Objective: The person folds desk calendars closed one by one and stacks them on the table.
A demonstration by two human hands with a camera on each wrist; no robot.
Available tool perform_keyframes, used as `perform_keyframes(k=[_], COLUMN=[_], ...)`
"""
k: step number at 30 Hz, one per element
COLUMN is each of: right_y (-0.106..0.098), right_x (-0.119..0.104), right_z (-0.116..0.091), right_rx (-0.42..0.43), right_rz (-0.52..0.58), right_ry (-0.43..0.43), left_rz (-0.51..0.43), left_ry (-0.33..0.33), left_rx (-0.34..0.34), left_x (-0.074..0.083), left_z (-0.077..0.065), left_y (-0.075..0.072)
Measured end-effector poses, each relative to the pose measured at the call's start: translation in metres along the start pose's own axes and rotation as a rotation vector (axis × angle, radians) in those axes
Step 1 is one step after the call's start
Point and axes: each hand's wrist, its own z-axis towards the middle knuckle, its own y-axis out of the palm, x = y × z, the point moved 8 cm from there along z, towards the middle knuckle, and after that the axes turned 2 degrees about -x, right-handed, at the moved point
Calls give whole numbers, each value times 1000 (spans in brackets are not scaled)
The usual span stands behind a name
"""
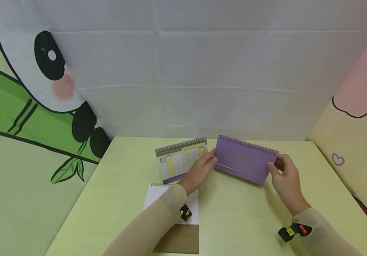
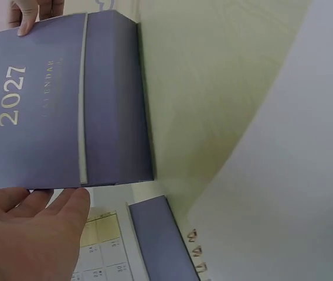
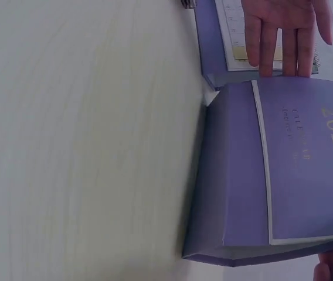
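Cataloguing: pale-yellow tabletop [image 1: 237, 220]; towards its back, purple spiral-bound card desk calendar [image 1: 245, 160], which we judge light, stiff, best held by its ends; right hand [image 1: 287, 181], thumb and fingers pinching one end; left hand [image 1: 199, 171], fingers straight, touching the other.

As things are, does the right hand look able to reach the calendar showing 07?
Probably not directly: the right hand holds the purple calendar, which, with the left hand, stands between it and the 07 calendar.
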Motion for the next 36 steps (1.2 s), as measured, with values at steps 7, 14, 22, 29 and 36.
perform_keyframes(k=[7,14,22,29,36], right_y=[-7,-10,-12,-9,-6], right_x=[-6,-6,-11,-7,-11], right_z=[2,2,4,6,4], right_rx=[57,79,80,72,55], right_rz=[19,59,177,280,344], right_ry=[-4,15,80,162,193], left_rz=[-34,-40,20,104,122], left_ry=[19,25,43,55,44], left_rx=[-13,-26,-21,54,99], left_x=[6,6,6,6,7], left_z=[1,1,2,2,-3], left_y=[1,1,-1,-6,-11])
